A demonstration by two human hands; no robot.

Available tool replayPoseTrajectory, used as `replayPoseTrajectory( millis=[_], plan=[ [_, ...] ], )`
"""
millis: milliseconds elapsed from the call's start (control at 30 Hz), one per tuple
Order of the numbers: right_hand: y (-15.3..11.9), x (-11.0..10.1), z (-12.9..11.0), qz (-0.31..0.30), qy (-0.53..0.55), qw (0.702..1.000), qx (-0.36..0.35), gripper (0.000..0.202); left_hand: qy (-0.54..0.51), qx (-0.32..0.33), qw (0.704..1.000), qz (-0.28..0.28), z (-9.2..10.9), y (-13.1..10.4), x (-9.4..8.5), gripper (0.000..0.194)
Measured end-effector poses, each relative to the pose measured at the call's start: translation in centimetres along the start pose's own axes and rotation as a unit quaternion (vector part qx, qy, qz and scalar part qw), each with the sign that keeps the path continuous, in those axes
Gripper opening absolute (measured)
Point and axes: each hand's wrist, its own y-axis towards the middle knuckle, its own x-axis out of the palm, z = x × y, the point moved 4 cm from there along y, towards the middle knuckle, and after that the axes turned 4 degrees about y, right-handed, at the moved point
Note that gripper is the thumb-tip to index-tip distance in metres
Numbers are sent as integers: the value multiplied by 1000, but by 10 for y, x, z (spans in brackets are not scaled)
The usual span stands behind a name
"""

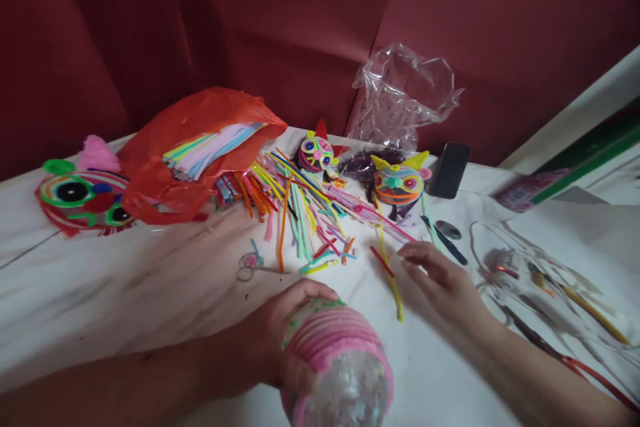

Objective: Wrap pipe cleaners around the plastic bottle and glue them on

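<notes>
My left hand (275, 333) is wrapped round a clear plastic vessel covered with pink pipe cleaners (340, 330), which has some green at its far end. Its bare, see-through end (350, 387) faces me. My right hand (443, 280) is over the table with its fingers stretched forward and a little bent, apparently holding nothing. Just left of its fingertips lie a yellow pipe cleaner (397, 297) and a short red piece (383, 261). Beyond them spreads a loose heap of many-coloured pipe cleaners (300, 213).
A red plastic bag (200, 113) holds more pipe cleaners. Decorated animal faces stand left (75, 197), centre (317, 152) and right (399, 185). A phone (450, 170) and clear plastic wrap (405, 93) are behind. White cable, a glue gun (507, 270) and red-handled scissors (565, 360) lie right.
</notes>
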Motion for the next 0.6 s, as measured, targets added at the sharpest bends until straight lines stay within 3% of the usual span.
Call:
replayPoseTrajectory(
  millis=[67, 200, 400, 600],
  plan=[
    [23, 4, -12, -24, -20, 999, 11, 36, 12, -4, 1000, 11, -2, -1, -2, 88],
    [70, 4, -26, 46, 8, 999, -19, 31, 29, 23, 999, 38, -2, 0, -10, 88],
    [118, 40, -3, -66, -99, 993, 11, 15, 28, 39, 998, 30, 0, 8, -16, 88],
    [146, 80, 15, -90, -103, 989, 55, 14, 36, 24, 999, 32, 6, 10, -14, 87]
  ],
)
